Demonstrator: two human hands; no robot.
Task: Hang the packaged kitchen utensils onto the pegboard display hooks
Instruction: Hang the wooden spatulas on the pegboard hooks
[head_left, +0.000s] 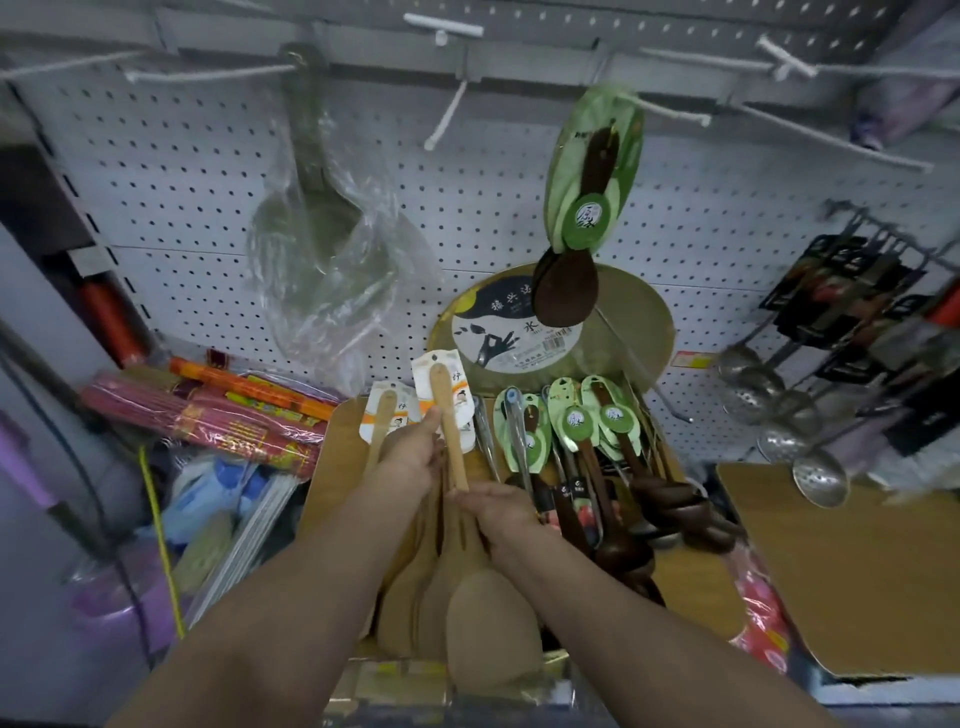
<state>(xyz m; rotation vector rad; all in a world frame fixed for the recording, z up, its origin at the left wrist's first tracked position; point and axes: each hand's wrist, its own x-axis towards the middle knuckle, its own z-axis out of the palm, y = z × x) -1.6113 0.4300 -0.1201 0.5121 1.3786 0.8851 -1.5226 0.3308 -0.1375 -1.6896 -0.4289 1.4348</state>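
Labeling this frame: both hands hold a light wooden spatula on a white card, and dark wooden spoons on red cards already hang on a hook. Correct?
One detail is off. The hanging dark spoons are on green cards, not red, as the head view shows. The rest stands: left hand and right hand both hold the light wooden spatula with its white card.

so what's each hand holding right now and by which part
Left hand grips the light wooden spatula mid-handle, below its white card. Right hand pinches the same handle lower down.
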